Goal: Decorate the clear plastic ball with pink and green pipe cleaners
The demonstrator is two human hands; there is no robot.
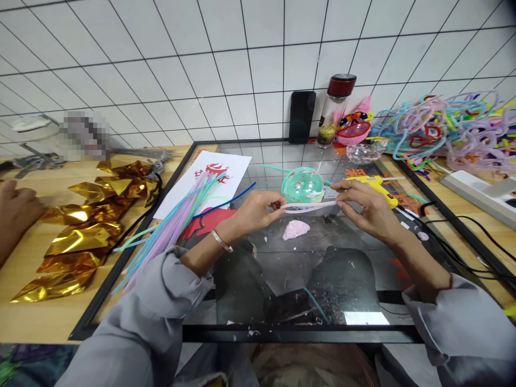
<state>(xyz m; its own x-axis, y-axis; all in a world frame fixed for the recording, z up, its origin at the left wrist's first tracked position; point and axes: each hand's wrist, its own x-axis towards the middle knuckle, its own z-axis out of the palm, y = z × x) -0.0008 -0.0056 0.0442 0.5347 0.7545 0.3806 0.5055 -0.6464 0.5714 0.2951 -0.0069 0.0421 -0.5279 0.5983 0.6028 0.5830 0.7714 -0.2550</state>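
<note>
A pale lilac pipe cleaner [310, 206], seemingly doubled into two strands, stretches level between my hands above the glass board. My left hand [263, 208] pinches its left end between thumb and fingers. At the other end, the fingertips of my right hand [366, 207] are closed on it. Just behind the strands sits a transparent round dome [303, 183] with green inside. Below them lies a crumpled pink lump [296, 229]. A yellow glue gun [374, 188] rests behind my right hand, partly covered by it.
A bundle of pipe cleaners [173, 231] lies left, across white paper [234, 160] and a red cutout [209, 221]. Gold foil [80, 242] and another person's hand [18, 204] are farther left. A phone [302, 117], bottle [334, 113], tangled stems [439, 129] and power strip [479, 196] stand behind and right.
</note>
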